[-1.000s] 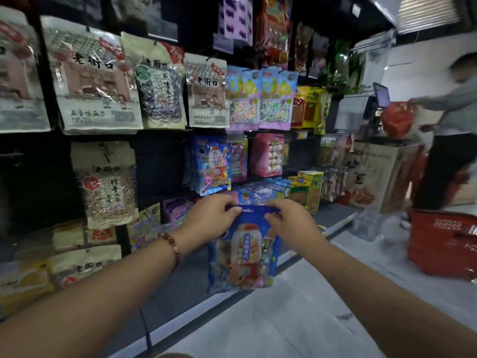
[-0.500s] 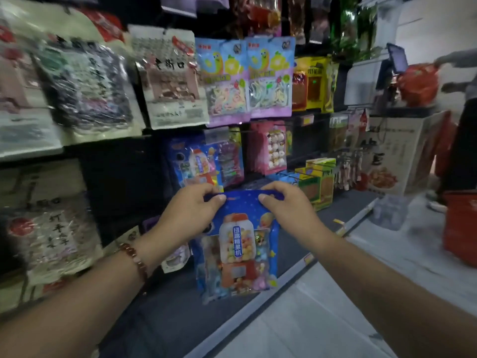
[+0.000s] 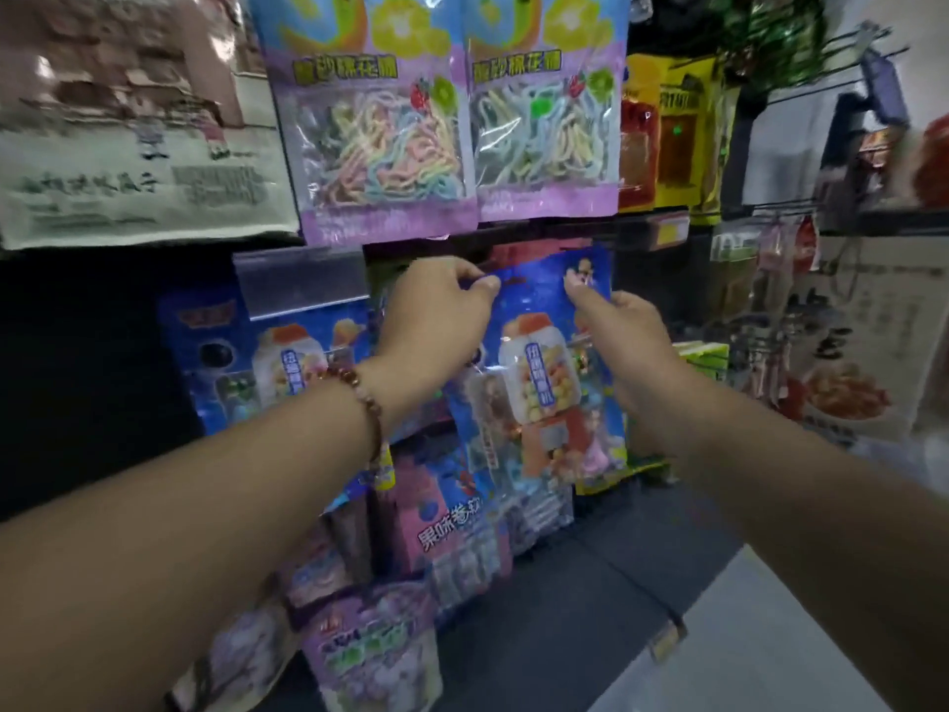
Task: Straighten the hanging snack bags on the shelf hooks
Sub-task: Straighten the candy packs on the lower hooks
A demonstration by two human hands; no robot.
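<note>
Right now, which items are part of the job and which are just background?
In play:
- blue candy bag, top edge pinched by both hands
- left hand
- right hand

Background:
- matching blue bag hanging to the left
- two purple candy bags above
- pink box below
- yellow packets

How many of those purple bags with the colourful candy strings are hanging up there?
2. One purple bag hangs above the left hand; the second purple bag hangs right beside it, above the blue bag both hands hold. More may hang hidden behind them.
</note>
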